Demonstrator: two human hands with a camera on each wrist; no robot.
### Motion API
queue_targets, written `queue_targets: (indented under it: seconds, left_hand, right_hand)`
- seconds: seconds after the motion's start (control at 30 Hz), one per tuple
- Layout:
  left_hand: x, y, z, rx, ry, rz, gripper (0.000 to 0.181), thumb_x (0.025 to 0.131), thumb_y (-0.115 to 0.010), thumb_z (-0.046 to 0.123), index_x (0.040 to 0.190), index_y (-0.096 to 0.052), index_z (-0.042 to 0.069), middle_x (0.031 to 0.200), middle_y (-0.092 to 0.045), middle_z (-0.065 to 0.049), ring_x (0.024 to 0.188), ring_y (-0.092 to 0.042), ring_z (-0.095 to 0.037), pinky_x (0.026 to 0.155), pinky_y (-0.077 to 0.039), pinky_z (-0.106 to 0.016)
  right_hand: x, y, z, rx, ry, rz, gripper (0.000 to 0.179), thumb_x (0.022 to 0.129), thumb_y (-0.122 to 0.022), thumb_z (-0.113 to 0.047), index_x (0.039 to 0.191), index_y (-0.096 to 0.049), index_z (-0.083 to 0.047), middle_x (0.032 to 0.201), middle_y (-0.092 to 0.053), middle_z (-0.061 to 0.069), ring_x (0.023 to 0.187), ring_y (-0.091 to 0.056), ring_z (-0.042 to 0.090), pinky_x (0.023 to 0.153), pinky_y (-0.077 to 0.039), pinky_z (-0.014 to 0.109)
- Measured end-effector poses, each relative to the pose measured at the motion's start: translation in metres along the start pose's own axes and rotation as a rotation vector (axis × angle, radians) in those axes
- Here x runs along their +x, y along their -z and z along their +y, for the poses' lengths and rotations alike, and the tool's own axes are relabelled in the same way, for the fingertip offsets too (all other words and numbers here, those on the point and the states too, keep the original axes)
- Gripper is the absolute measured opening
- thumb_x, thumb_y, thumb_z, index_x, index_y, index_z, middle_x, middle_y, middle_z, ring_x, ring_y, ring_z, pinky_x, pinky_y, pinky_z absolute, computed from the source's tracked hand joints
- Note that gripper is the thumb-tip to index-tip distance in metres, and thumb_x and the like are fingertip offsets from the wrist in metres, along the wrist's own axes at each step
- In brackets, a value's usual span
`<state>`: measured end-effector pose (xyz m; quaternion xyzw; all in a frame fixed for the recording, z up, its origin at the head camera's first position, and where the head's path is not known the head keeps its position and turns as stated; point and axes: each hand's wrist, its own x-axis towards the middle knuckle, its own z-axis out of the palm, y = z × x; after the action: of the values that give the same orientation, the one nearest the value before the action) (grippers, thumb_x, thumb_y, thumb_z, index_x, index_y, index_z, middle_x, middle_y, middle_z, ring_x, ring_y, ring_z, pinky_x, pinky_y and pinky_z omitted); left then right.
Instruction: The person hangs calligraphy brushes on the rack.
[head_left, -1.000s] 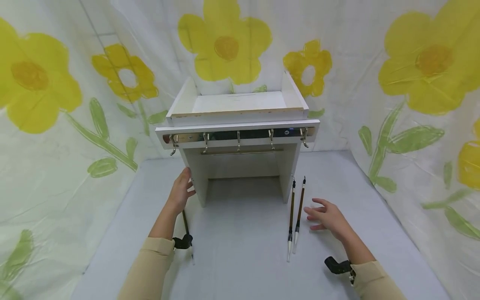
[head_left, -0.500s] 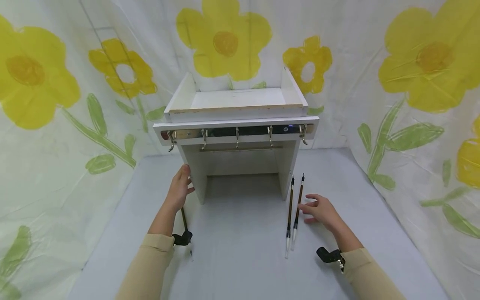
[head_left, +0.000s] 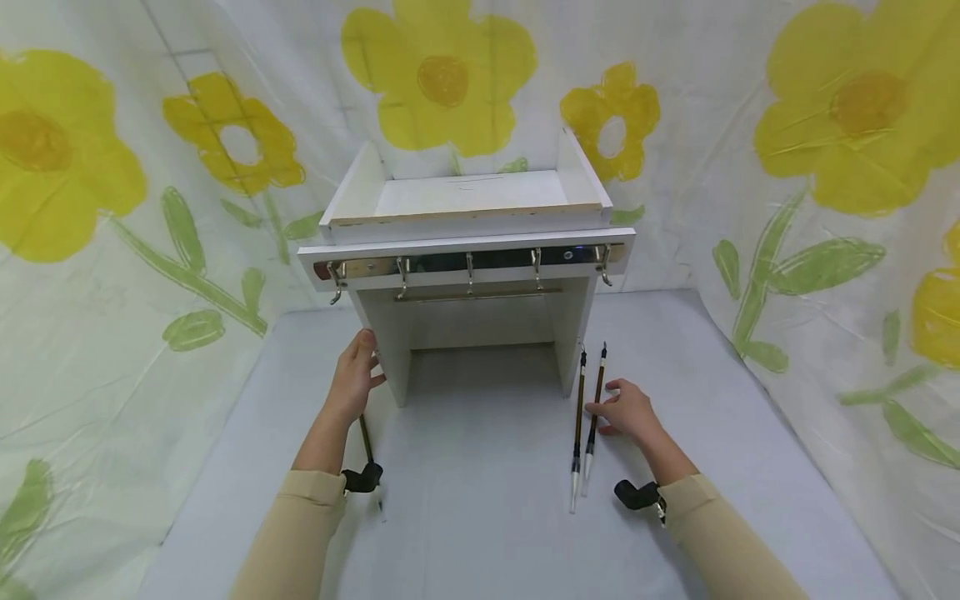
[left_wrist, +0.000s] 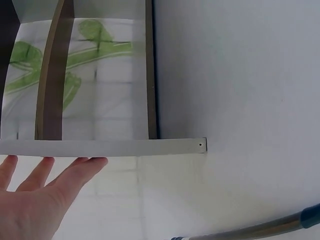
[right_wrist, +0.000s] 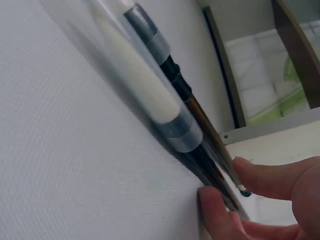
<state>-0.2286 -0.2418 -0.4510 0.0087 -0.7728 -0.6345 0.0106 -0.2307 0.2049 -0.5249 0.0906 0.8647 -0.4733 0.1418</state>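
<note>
A white wooden rack (head_left: pixel 381 337) with a row of metal hooks (head_left: pixel 470 262) stands on the table. My left hand (head_left: pixel 351 379) rests against its left side panel; in the left wrist view the extended fingertips touch the panel edge (left_wrist: pixel 120 148). Two capped calligraphy brushes lie side by side right of the rack. My right hand (head_left: pixel 628 410) is at the outer brush (head_left: pixel 599 387), thumb and fingers spread on either side of its handle; the right wrist view shows a gap between them. The inner brush (head_left: pixel 579 417) lies just beside it, left of the thumb.
Another brush (head_left: pixel 367 442) lies left of the rack, partly hidden by my left wrist. The rack has an open tray (head_left: pixel 472 193) on top and a thin rod (head_left: pixel 480 296) under the hooks. A flower-patterned curtain (head_left: pixel 697 100) surrounds the white table (head_left: pixel 487 500).
My right hand has moved left to the outer brush, its thumb now past the handle. The left hand has stayed on the rack's side. The head view has shifted slightly.
</note>
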Motion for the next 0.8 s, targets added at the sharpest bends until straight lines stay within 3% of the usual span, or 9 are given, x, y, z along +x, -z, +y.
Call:
queue_targets:
  seconds: [0.27, 0.53, 0.8]
  left_hand:
    - [0.003, 0.004, -0.004, 0.008, -0.015, 0.003, 0.077, 0.103, -0.026, 0.063, 0.163, -0.017, 0.017, 0.168, -0.020, -0.015, 0.148, -0.030, -0.046, 0.110, -0.041, -0.062]
    - [0.005, 0.000, -0.003, 0.005, -0.016, -0.002, 0.070, 0.104, -0.027, 0.061, 0.163, -0.021, 0.023, 0.167, -0.021, -0.011, 0.149, -0.031, -0.044, 0.110, -0.042, -0.061]
    - [0.001, 0.001, -0.002, 0.027, 0.000, -0.004, 0.072, 0.104, -0.025, 0.061, 0.163, -0.017, 0.021, 0.168, -0.020, -0.013, 0.148, -0.031, -0.044, 0.110, -0.042, -0.061]
  right_hand:
    - [0.003, -0.004, -0.001, -0.049, 0.007, 0.030, 0.071, 0.087, -0.080, -0.012, 0.141, -0.040, 0.007, 0.104, -0.061, 0.022, 0.065, -0.069, 0.018, 0.062, -0.060, 0.030]
    - [0.003, 0.002, -0.001, -0.033, 0.018, 0.015, 0.066, 0.086, -0.074, -0.003, 0.142, -0.040, 0.008, 0.113, -0.060, 0.026, 0.071, -0.069, 0.021, 0.063, -0.062, 0.031]
    - [0.002, 0.006, 0.002, 0.022, -0.030, -0.018, 0.059, 0.089, -0.066, -0.003, 0.142, -0.044, 0.009, 0.128, -0.054, 0.031, 0.095, -0.067, 0.033, 0.068, -0.063, 0.033]
